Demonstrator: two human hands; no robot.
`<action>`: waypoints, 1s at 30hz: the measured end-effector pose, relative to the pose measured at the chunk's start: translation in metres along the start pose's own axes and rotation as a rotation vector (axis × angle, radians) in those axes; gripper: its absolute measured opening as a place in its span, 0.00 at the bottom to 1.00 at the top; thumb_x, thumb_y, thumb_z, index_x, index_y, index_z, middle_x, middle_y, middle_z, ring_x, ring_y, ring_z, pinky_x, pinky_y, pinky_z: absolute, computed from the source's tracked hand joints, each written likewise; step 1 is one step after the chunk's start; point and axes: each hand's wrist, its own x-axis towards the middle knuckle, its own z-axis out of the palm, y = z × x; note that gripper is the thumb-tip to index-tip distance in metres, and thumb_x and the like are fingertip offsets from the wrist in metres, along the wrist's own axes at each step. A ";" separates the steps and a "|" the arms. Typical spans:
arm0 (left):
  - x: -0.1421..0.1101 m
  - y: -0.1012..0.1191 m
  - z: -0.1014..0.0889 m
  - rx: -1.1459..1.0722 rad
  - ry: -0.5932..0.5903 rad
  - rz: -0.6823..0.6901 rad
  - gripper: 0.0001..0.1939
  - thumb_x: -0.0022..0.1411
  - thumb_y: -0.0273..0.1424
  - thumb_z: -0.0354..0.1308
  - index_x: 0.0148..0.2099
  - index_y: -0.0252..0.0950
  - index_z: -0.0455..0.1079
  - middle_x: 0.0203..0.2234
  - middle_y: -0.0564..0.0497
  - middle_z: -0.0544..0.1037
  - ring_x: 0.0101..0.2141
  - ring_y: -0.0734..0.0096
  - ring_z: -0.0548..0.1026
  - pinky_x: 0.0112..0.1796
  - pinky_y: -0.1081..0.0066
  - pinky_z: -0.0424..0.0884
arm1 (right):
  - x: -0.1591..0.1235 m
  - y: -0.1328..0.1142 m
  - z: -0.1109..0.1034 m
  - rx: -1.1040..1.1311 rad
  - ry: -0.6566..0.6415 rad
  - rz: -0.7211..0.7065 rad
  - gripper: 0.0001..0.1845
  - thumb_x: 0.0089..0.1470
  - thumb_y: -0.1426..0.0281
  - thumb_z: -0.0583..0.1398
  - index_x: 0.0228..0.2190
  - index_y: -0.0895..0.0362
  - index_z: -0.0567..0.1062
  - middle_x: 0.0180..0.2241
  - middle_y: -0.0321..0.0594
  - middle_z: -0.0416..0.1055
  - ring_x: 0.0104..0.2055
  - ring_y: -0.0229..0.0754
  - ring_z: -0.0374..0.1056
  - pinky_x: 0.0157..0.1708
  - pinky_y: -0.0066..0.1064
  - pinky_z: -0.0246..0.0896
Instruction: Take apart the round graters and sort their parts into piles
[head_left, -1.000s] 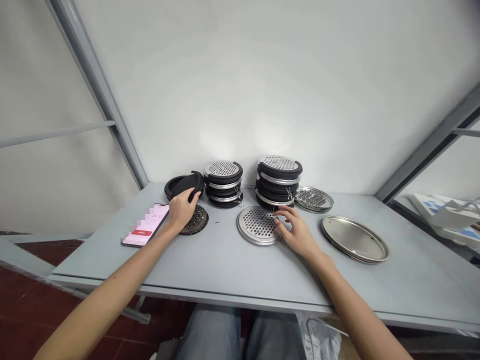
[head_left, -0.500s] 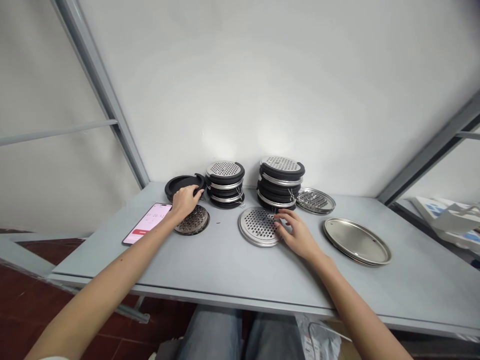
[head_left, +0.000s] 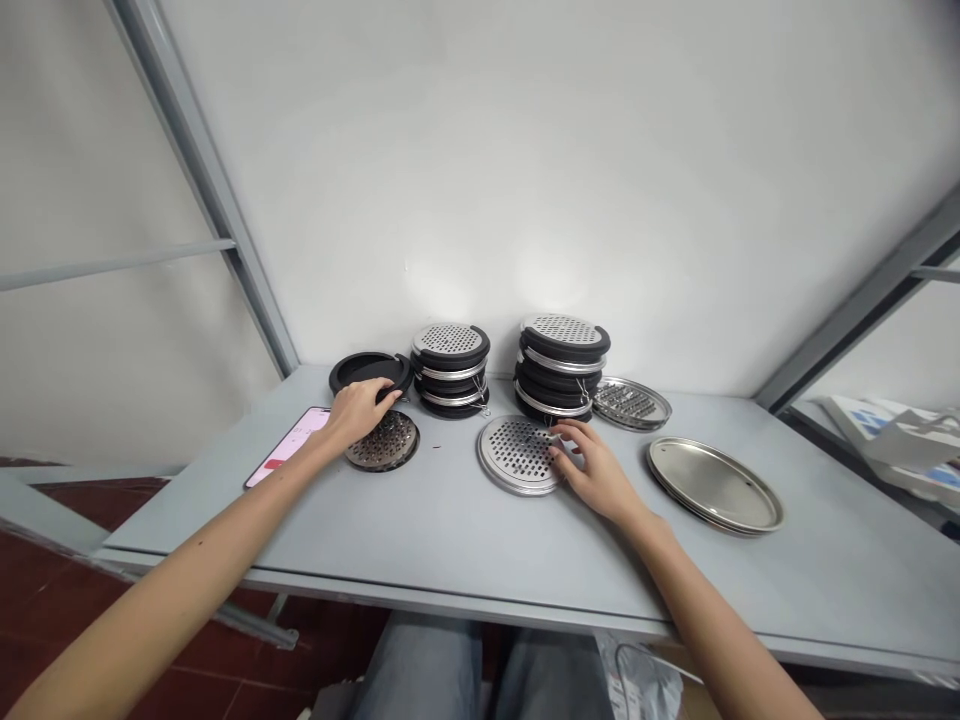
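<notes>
My left hand (head_left: 358, 410) lies low over the near-left edge of a dark perforated disc (head_left: 388, 443), its loosely stretched fingertips touching the front rim of a black rubber ring (head_left: 364, 371) that lies flat on the grey table (head_left: 450, 540). My right hand (head_left: 596, 468) rests with spread fingers on the right rim of a silver perforated disc (head_left: 514, 452), and nothing is lifted. Both discs lie flat on the table.
Two stacks of black-rimmed perforated lids (head_left: 450, 365) (head_left: 561, 365) stand against the white wall. To their right lie a grater-like disc (head_left: 631, 401) and flat silver plates (head_left: 714, 484). A lit phone (head_left: 285, 450) lies at the left. Grey frame posts rise at both sides.
My left hand set the tilted black ring down flat, then drew back a little towards the dark disc. My right hand has stayed on the silver disc.
</notes>
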 end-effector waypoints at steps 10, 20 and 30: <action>0.014 0.003 0.003 0.049 -0.015 -0.049 0.19 0.66 0.43 0.50 0.50 0.39 0.74 0.43 0.46 0.80 0.44 0.54 0.77 0.41 0.64 0.69 | 0.000 0.002 0.001 0.021 -0.004 0.014 0.16 0.60 0.61 0.53 0.48 0.54 0.68 0.53 0.47 0.62 0.51 0.48 0.65 0.50 0.43 0.63; 0.022 -0.006 -0.010 0.008 -0.089 0.047 0.19 0.63 0.44 0.51 0.46 0.38 0.76 0.40 0.47 0.81 0.41 0.57 0.77 0.39 0.66 0.69 | 0.000 0.003 0.002 0.014 -0.004 0.008 0.17 0.60 0.61 0.53 0.48 0.54 0.68 0.54 0.48 0.62 0.51 0.48 0.64 0.50 0.42 0.64; 0.012 -0.025 -0.008 -0.010 -0.196 0.089 0.18 0.64 0.42 0.50 0.50 0.41 0.73 0.47 0.50 0.78 0.47 0.59 0.75 0.46 0.66 0.69 | -0.001 0.002 0.001 0.002 -0.019 -0.004 0.16 0.60 0.61 0.53 0.46 0.55 0.70 0.52 0.48 0.64 0.50 0.48 0.66 0.49 0.42 0.65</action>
